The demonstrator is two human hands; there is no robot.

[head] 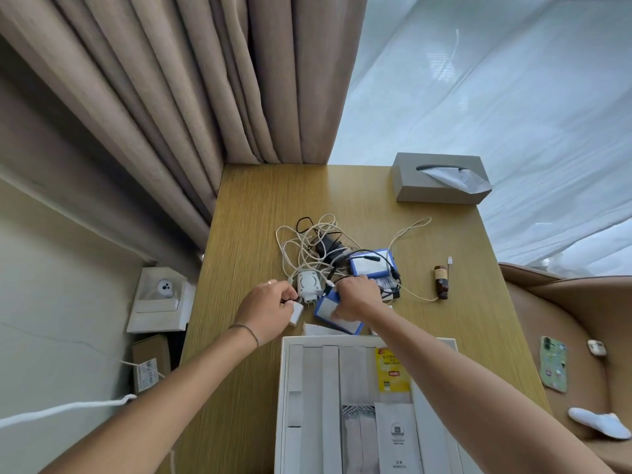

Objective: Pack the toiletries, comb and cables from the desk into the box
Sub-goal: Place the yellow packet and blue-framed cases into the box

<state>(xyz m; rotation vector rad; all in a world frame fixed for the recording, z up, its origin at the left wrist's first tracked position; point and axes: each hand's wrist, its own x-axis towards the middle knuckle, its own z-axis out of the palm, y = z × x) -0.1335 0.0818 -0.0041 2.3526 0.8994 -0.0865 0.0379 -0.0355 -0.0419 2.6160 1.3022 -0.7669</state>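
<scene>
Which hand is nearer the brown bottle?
Right. The right hand is in the cable pile, left of the bottle; the left hand sits further left, beyond the white charger.

Showing yellow-green wood grain on the rectangular desk top (260, 213); lying tangled, thin white and black cables (309, 248); showing blue edges around white on two flat packets (371, 265); standing out bright yellow, a sachet (391, 371) inside the white cardboard box (281, 388); hanging beige, pleated curtains (191, 97).
</scene>
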